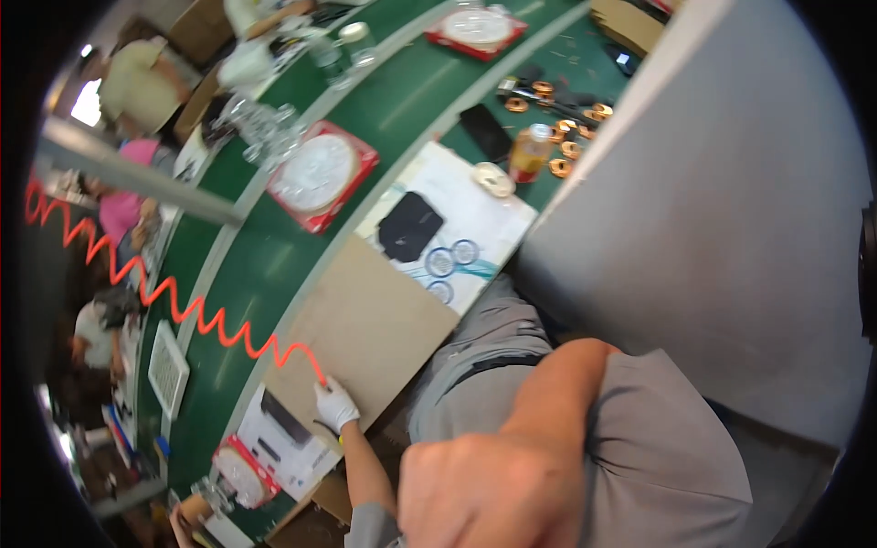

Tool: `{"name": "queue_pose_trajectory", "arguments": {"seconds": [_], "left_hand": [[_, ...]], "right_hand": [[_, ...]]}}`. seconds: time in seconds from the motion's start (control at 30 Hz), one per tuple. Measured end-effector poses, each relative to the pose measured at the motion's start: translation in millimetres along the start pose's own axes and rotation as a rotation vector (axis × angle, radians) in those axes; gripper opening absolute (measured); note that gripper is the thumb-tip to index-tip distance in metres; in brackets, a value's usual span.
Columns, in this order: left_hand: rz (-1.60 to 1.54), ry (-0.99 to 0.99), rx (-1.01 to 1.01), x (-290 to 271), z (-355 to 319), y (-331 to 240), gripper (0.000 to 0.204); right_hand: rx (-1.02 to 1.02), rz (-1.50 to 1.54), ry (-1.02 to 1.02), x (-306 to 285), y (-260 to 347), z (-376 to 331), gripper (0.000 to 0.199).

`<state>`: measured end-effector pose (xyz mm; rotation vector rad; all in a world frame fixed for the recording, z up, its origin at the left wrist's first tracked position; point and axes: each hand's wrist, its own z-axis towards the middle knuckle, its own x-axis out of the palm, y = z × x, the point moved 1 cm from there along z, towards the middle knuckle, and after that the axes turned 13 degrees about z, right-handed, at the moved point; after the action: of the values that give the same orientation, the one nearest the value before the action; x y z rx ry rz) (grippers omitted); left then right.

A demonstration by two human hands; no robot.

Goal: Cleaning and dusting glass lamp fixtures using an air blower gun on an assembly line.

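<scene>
My left hand, in a white glove, is closed at the edge of a brown board. The end of a red coiled hose runs into its fingers. A thin dark curved piece shows beside the wrist; its kind is unclear. Large and close in the lower middle is my right hand, bare and bent into a fist. The back of it faces me, so anything in its fingers is hidden. A dark flat bar lies on a white sheet near my left hand.
Red-rimmed trays with plastic-wrapped round parts stand on the green belt. Beyond the board lie a black cloth, blue rings, a phone, a bottle and several copper coils. A grey panel rises at right. People sit across the belt.
</scene>
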<state>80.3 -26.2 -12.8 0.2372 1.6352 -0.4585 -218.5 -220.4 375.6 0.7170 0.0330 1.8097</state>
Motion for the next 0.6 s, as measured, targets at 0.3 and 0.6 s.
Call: {"name": "queue_pose_trajectory", "arguments": {"seconds": [0.3,0.6], "left_hand": [[0.005,-0.051,-0.081,4.6,1.7,27.9,0.033],[-0.050,-0.066,-0.046,10.0,17.2,30.3,0.032]], "right_hand": [[0.005,-0.021,0.135,-5.7,-22.5,5.7,0.047],[0.898,-0.284,0.266,-95.0,-78.1,-9.3,0.010]]}}
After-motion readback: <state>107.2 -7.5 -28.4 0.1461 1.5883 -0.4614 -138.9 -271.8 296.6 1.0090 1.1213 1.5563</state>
